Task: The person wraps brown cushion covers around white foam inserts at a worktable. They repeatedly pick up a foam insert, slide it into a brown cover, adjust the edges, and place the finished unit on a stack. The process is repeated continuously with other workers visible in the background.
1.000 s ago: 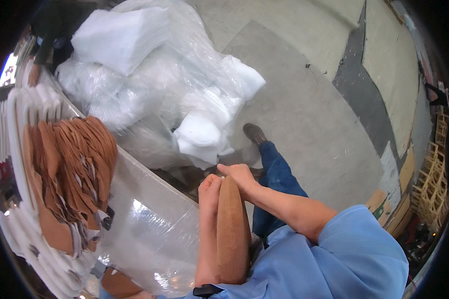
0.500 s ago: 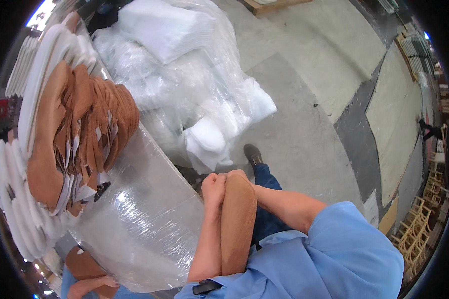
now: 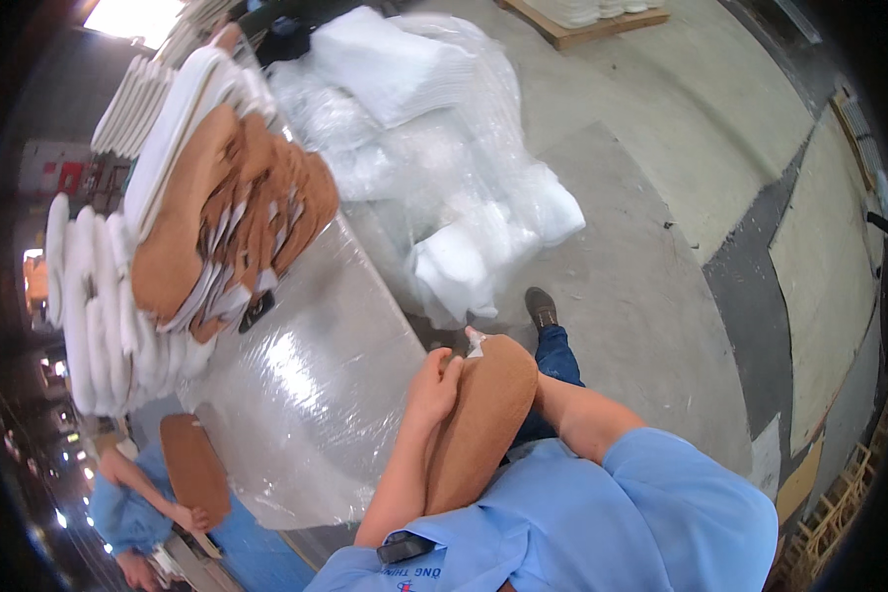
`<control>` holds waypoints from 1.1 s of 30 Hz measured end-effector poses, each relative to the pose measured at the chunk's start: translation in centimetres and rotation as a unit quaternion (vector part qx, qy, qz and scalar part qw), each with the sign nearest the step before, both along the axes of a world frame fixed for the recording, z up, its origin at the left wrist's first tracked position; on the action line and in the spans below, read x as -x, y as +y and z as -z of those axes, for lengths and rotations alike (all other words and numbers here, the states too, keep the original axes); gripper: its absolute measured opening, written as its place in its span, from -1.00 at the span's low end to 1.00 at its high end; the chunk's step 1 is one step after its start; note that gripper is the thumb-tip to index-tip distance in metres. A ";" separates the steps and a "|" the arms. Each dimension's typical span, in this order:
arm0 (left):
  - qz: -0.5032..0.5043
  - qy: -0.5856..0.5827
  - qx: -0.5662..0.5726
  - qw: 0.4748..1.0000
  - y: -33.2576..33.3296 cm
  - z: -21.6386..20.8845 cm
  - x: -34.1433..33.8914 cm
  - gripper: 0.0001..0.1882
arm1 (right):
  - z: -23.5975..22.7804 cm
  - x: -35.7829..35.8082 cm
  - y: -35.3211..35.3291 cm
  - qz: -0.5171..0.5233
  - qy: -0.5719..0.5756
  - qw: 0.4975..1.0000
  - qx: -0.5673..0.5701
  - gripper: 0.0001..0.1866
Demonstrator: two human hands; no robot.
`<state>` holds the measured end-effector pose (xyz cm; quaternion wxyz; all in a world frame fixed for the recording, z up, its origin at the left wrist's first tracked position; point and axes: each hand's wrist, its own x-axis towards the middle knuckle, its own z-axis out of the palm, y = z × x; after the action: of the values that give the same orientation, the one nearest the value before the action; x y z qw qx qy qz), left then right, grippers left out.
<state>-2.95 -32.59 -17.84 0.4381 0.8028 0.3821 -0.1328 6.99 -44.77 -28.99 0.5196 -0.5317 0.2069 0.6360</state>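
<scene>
Shift: since half a second back, view swings right, the stack slides up-left, and the brown piece tilts wider across the lap.
Brown oval pad point(image 3: 479, 419): held upright against the person's chest, at the near edge of the wrapped table point(image 3: 306, 395).
Left hand point(image 3: 434, 385): fingers curled over the pad's left edge, gripping it.
Right hand: hidden behind the pad; can't tell its grip.
Stack point(image 3: 227, 232): brown and white pads fanned on the table, a small dark tag beneath.
Clear plastic bags of white foam point(image 3: 434, 168): heaped on the floor beyond.
Co-worker point(image 3: 133, 503): lower left, holding another brown pad.
</scene>
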 end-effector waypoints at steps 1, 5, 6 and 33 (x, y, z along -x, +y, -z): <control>-0.017 0.052 0.027 0.998 0.3 -1.2 1.8 -0.48 | 0.8 1.2 0.6 0.058 0.039 0.998 -0.002 -0.45; -0.034 0.117 0.095 0.988 3.5 -4.8 9.3 -0.45 | 5.5 3.4 0.9 0.183 0.096 0.971 -0.118 -0.63; -0.036 0.140 0.118 0.982 4.2 -4.9 11.2 -0.51 | 5.3 2.8 0.8 0.177 0.087 0.965 -0.174 -0.65; -0.234 0.013 -0.089 0.968 4.1 -3.4 24.4 -0.55 | -12.3 6.4 18.3 -0.820 -0.407 0.392 -0.091 -0.56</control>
<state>-27.34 -28.48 -14.42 0.3789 0.7251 0.5750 -0.0025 0.60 -26.47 -16.70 -0.1853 -0.5898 -0.6242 0.4776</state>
